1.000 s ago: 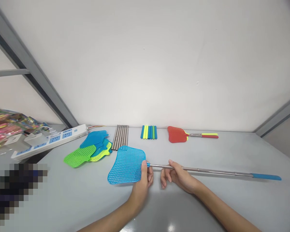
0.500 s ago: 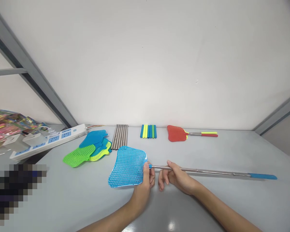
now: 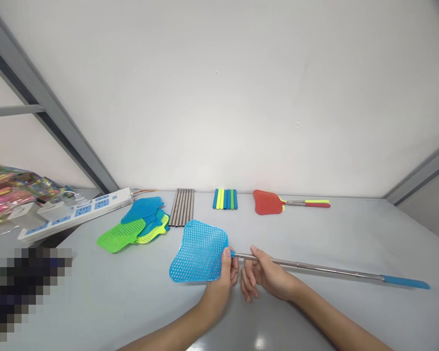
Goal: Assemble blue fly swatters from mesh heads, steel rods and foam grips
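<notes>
A blue fly swatter (image 3: pixel 200 251) with a perforated head and a long, drawn-out metal rod lies across both hands above the table. My left hand (image 3: pixel 225 273) pinches it at the neck, thumb on top where the head meets the rod. My right hand (image 3: pixel 267 275) grips the metal rod a little to the right, thumb over it and the other fingers curled loosely below. The rod slants slightly down to the right and ends in a blue handle sleeve (image 3: pixel 406 282).
Loose swatter heads (image 3: pixel 120 235) in green, blue and yellow lie at the left, beside several metal rods (image 3: pixel 183 207). Coloured sleeves (image 3: pixel 225 199) and a red swatter (image 3: pixel 269 202) rest near the wall. A power strip (image 3: pixel 95 207) and plastic-wrapped goods (image 3: pixel 7 190) are at far left.
Both hands stay on the swatter. The head and my left hand have shifted slightly right, closer to my right hand, and the handle end has dipped lower.
</notes>
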`<state>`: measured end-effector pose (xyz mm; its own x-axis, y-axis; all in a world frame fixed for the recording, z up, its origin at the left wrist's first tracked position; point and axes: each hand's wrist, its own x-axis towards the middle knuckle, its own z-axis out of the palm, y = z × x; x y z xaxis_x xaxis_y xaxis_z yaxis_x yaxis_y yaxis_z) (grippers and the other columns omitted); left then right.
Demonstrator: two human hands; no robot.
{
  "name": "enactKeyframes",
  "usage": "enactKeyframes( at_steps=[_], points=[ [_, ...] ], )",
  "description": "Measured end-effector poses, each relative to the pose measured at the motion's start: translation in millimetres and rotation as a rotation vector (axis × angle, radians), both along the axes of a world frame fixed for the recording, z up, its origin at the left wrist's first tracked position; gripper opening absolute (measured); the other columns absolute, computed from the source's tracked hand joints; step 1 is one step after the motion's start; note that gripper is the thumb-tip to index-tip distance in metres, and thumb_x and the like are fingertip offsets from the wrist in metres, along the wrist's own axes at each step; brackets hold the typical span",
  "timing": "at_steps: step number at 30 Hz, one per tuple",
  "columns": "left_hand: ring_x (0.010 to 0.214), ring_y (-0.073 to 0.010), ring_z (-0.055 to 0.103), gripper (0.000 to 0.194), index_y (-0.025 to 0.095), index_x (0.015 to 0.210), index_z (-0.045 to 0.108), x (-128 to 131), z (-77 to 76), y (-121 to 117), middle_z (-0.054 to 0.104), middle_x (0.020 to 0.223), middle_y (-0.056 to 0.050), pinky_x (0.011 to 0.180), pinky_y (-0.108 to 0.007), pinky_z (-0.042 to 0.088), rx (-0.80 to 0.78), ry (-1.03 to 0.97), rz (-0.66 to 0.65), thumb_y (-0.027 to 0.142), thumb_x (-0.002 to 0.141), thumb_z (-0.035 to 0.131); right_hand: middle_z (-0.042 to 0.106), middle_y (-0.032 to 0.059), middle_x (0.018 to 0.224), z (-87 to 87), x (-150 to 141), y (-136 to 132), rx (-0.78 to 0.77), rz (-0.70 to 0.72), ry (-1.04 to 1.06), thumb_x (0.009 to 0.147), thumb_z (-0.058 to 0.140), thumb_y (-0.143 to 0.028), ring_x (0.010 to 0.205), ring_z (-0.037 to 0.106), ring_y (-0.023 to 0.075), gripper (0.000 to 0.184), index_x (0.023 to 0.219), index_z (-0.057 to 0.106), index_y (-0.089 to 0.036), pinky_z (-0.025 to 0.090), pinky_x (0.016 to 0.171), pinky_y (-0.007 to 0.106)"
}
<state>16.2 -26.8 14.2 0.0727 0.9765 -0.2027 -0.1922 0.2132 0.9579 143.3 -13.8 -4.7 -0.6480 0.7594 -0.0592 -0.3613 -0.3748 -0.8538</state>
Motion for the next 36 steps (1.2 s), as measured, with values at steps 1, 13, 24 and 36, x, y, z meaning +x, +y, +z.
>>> enactKeyframes(
  at_steps=[1, 13, 24, 36],
  points=[
    [0.045, -0.0094, 0.043, 0.041, 0.02, 0.056, 0.04, 0.4, 0.8, -0.1, 0.039, 0.045, 0.005, 0.044, -0.02, 0.033, -0.003, -0.004, 0.02, 0.059, 0.066, 0.045, 0.048, 0.0009, 0.037, 0.6, -0.2, 0.0, 0.0, 0.002, -0.004, 0.079, 0.015, -0.057, 0.045, 0.055, 0.0158, 0.061, 0.05, 0.048, -0.014, 0.039, 0.056, 0.031],
    [0.034, -0.0076, 0.035, 0.041, 0.019, 0.056, 0.039, 2.3, -1.2, 0.9, 0.032, 0.039, 0.007, 0.038, -0.02, 0.032, 0.034, -0.053, -0.014, 0.057, 0.072, 0.037, 0.051, 0.0033, 0.043, 5.7, 0.7, 2.1, -0.02, -0.001, -0.008, 0.081, 0.018, -0.053, 0.049, 0.055, 0.0167, 0.06, 0.053, 0.052, -0.012, 0.038, 0.058, 0.032],
    [0.039, -0.0067, 0.03, 0.041, 0.017, 0.056, 0.043, -2.2, -6.7, 6.8, 0.034, 0.044, 0.005, 0.041, -0.02, 0.025, 0.139, 0.074, 0.073, 0.05, 0.079, 0.031, 0.036, -0.0031, 0.037, 11.9, -0.3, 4.5, -0.073, -0.25, -0.104, 0.078, 0.038, -0.048, 0.042, 0.042, 0.01, 0.048, 0.042, 0.037, -0.016, 0.031, 0.052, 0.025],
    [0.039, -0.0054, 0.024, 0.045, 0.015, 0.06, 0.048, -6.7, -9.0, 14.5, 0.028, 0.044, 0.006, 0.039, -0.019, 0.02, 0.109, -0.012, 0.143, 0.053, 0.078, 0.031, 0.017, -0.0082, 0.044, 11.5, 9.9, 19.0, -0.138, -0.685, 0.038, 0.07, 0.056, -0.035, 0.038, 0.021, 0.006, 0.043, 0.044, 0.025, -0.019, 0.021, 0.044, 0.025]
  ],
)
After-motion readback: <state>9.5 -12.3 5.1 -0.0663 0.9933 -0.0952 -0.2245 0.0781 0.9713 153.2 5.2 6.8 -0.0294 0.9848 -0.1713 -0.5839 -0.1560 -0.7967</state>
